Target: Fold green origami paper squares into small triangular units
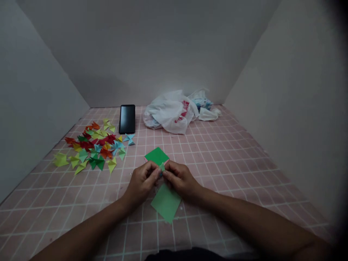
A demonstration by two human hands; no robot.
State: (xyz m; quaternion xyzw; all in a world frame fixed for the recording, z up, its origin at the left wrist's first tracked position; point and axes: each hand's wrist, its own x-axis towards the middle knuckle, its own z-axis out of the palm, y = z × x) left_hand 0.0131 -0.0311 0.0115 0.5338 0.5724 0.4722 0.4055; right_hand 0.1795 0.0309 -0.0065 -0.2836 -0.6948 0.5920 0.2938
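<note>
My left hand (143, 180) and my right hand (179, 178) meet over the pink checked surface (231, 159), fingers pinched together on a small light green folded paper piece (162, 166). A dark green paper square (157, 156) lies flat just beyond the hands. A lighter green paper square (165, 202) lies just below them, partly under my right hand. Both forearms reach in from the bottom edge.
A heap of several folded paper shapes (92, 146) in red, orange, yellow, green and blue lies to the left. A black phone (127, 119) lies beyond it. White plastic bags (174, 110) sit at the back. Grey walls close in on three sides.
</note>
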